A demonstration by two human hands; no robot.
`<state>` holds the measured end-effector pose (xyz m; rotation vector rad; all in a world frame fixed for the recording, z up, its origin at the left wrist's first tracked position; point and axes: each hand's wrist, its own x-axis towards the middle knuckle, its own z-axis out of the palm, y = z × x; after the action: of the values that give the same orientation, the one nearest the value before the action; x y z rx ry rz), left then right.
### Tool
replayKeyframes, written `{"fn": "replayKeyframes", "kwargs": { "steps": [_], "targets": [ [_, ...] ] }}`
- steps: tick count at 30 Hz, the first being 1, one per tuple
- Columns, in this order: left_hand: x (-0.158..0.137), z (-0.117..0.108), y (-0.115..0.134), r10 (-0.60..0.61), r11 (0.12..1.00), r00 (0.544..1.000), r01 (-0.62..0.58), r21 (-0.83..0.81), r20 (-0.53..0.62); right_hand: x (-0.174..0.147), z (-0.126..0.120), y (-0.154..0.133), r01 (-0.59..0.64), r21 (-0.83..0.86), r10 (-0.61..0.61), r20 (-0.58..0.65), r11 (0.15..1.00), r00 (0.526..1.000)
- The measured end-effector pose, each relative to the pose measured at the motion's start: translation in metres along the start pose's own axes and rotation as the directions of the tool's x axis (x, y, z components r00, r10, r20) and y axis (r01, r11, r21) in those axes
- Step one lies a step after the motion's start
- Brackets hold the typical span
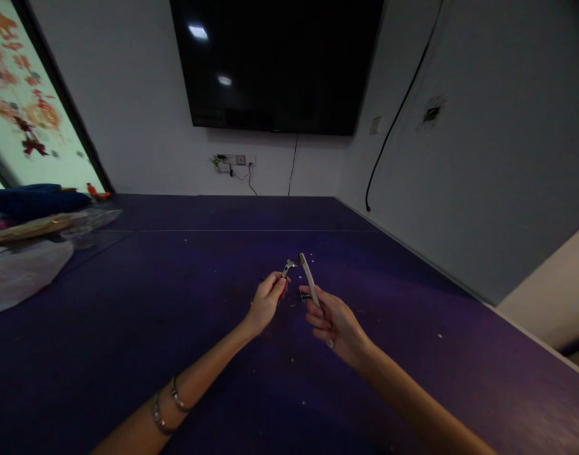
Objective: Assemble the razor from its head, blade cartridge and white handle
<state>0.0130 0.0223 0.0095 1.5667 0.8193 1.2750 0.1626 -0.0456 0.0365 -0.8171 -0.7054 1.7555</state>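
Left hand (265, 304) grips small metal tool (286, 270), presumably stiff; right hand (339, 323) grips toothbrush (309, 277), presumably light, best held at near end.

Your head-worn camera looks forward and down along your forearms (213, 362), placing your left hand (265, 304) and right hand (339, 325) near mid-frame, the wall-mounted screen (280, 69) farther off above

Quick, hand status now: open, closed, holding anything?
Left hand: closed, fingers gripping a small metal tool.
Right hand: closed, holding a slim pale tool, apparently a brush.
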Motion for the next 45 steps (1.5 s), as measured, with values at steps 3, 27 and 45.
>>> {"fn": "replayKeyframes", "kwargs": {
  "steps": [3,27,45],
  "targets": [
    [-0.001,0.000,0.000,0.002,1.000,1.000,-0.002,-0.001,-0.010,-0.007,0.004,0.008,-0.007,-0.002,0.007,0.013,1.000,1.000],
    [-0.004,0.000,0.001,0.019,1.000,0.999,-0.019,-0.005,-0.050,-0.022,0.018,0.024,0.053,0.056,-0.050,-0.058,0.997,0.997],
    [-0.005,0.001,0.003,0.025,0.999,0.998,-0.024,0.025,-0.063,-0.027,0.023,0.032,0.094,0.050,-0.088,-0.122,0.994,0.989]
  ]
}}
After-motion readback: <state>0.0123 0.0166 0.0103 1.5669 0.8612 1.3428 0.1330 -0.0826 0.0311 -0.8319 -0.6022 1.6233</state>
